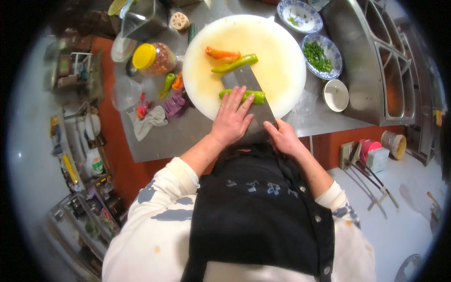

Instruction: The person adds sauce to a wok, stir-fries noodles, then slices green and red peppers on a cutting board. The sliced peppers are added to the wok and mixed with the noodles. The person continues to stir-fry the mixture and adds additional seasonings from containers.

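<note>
My right hand (284,136) grips the handle end of a broad cleaver (251,78), whose blade lies nearly flat over the round white cutting board (285,90). A green pepper (260,97) lies crosswise on the blade. My left hand (232,118) rests over this pepper with its fingers stretched out, holding it against the steel. Beyond the blade's far end, a second long green pepper (236,64) and an orange-red pepper (222,53) lie side by side on the board. The cleaver's handle is mostly hidden by my right hand.
Left of the board stand a yellow-lidded jar (158,58), small peppers (167,85), a purple cloth-like item (175,104) and a light cloth (149,121). Rightward are a bowl of chopped greens (319,58), a patterned bowl (299,17), a white bowl (335,95) and steel containers (389,81).
</note>
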Demonstrator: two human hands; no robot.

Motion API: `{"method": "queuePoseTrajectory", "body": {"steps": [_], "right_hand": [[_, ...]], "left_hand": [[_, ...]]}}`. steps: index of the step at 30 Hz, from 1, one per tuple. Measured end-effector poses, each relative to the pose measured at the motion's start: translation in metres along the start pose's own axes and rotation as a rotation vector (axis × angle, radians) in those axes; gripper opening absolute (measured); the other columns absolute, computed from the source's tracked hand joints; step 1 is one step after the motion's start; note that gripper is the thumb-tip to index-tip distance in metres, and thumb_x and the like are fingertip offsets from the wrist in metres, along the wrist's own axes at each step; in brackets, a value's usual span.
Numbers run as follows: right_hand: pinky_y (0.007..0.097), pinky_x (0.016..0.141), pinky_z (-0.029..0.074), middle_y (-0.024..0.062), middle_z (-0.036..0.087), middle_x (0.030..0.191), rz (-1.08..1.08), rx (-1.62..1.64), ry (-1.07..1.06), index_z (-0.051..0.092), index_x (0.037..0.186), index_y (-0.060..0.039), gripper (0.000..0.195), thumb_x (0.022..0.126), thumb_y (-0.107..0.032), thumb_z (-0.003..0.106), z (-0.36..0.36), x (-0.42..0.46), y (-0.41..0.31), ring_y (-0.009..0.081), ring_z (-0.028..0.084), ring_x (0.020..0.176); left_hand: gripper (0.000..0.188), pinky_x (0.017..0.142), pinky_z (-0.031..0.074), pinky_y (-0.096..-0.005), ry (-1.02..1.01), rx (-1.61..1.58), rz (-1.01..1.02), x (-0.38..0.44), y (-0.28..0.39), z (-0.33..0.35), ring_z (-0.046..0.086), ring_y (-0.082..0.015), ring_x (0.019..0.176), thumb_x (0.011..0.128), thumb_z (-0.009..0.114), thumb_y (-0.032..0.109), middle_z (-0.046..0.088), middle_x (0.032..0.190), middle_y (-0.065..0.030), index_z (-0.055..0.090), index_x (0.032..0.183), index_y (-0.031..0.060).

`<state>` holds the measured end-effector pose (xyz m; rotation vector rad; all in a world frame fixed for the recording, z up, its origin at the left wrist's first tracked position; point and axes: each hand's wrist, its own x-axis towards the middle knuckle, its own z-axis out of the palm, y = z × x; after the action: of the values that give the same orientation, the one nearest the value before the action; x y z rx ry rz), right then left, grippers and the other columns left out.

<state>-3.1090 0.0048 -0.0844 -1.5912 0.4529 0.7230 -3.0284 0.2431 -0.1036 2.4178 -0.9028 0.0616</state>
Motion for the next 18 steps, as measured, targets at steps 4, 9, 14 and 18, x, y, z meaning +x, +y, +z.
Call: {"method": "queuePoseTrajectory", "body": {"steps": [4, 9, 14, 18], "right_hand": [[0.033, 0.045, 0.043, 0.0022, 0.059, 0.071, 0.046, 0.088, -0.004, 0.065, 0.118, -0.0049, 0.031, 0.12, -0.036, 0.062, -0.005, -0.013, -0.006, 0.014, 0.055, 0.051], [0.0348, 0.055, 0.049, 0.0037, 0.066, 0.077, -0.114, -0.072, 0.279, 0.068, 0.12, -0.0017, 0.035, 0.117, -0.036, 0.066, -0.047, -0.057, 0.004, 0.0154, 0.062, 0.061], [0.0493, 0.075, 0.057, 0.0168, 0.076, 0.093, -0.221, -0.708, 0.412, 0.067, 0.117, -0.0039, 0.028, 0.111, -0.03, 0.075, -0.074, -0.082, -0.043, 0.0431, 0.073, 0.083], [0.0539, 0.077, 0.059, 0.018, 0.076, 0.1, -0.325, -1.051, 0.461, 0.066, 0.11, -0.0104, 0.02, 0.108, -0.028, 0.074, -0.055, -0.069, -0.056, 0.0454, 0.074, 0.092]], "left_hand": [[0.042, 0.126, 0.046, -0.0537, 0.085, -0.127, -0.096, 0.01, -0.017, -0.006, 0.061, -0.0418, 0.143, 0.099, 0.076, 0.009, 0.068, 0.146, -0.0143, 0.075, 0.14, 0.0097], [0.041, 0.122, 0.049, -0.0513, 0.159, -0.103, 0.01, 0.004, -0.034, -0.001, 0.064, -0.0407, 0.137, 0.095, 0.071, 0.001, 0.071, 0.138, -0.0153, 0.077, 0.135, 0.0063], [0.044, 0.127, 0.046, -0.0537, 0.099, 0.084, 0.138, 0.002, -0.004, -0.016, 0.062, -0.0393, 0.146, 0.096, 0.064, 0.004, 0.07, 0.148, -0.0167, 0.076, 0.139, 0.0029], [0.044, 0.128, 0.046, -0.0541, 0.072, 0.011, 0.201, 0.006, -0.013, 0.003, 0.062, -0.0392, 0.146, 0.095, 0.064, 0.006, 0.07, 0.15, -0.0171, 0.077, 0.137, 0.0025]]}}
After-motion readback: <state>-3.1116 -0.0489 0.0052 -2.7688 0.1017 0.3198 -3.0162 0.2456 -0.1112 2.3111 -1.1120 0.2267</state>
